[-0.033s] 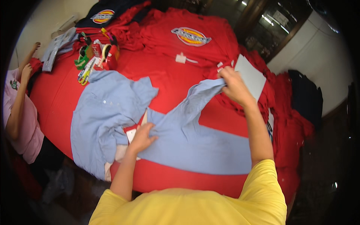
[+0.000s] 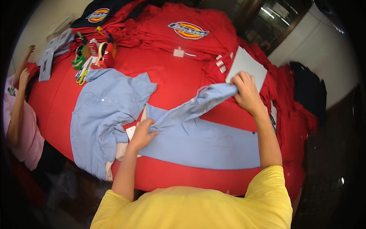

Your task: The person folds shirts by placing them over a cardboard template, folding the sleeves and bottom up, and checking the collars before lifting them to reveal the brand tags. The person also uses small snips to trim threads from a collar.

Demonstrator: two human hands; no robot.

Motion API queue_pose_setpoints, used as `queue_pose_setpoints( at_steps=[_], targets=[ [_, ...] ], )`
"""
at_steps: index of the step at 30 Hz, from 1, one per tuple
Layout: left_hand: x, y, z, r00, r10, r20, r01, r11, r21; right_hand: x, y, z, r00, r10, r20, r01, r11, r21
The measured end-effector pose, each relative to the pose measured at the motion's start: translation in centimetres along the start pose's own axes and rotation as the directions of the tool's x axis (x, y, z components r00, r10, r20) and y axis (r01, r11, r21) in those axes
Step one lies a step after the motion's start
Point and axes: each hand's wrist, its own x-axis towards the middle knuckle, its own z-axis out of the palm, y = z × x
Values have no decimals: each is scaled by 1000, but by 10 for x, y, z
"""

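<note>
Light blue trousers lie across the red table, one leg flat and the other raised. My right hand is closed on the raised leg's end. Fingers of my left hand are curled on a fold at the trousers' upper part. Left of it spreads a light blue shirt-like piece with buttons and a short sleeve; whether it is joined to the trousers I cannot tell. A white tag shows beside my left hand, near pale lining.
Red shirts are piled at the back, a white sheet at the right. Scissors and a tape dispenser stand at the back left. A person in pink is at the left edge, dark garments far right.
My right hand has moved slightly right and nearer with the leg's end, which is drawn straighter. My left hand stays at about the same fold. The view has shifted a little.
</note>
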Motion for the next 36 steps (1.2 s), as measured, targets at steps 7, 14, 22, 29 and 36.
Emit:
queue_pose_setpoints(
  at_steps=[7,14,22,29,36],
  targets=[
    [17,-5,4,997,39,60,-33,995,-96,-223,-30,21,934,273,231,-274,961,-28],
    [16,2,-9,985,-1,171,21,993,-113,-235,-48,71,828,522,203,-560,781,276],
    [17,1,-10,979,71,192,-43,988,-147,-150,-67,44,915,385,124,-404,873,274],
    [18,-9,-6,987,92,133,-63,976,-208,-217,-110,19,976,191,101,-203,970,130],
    [16,-5,-8,972,145,187,-146,989,-6,-272,-104,52,940,341,19,-338,937,-91]
  ],
)
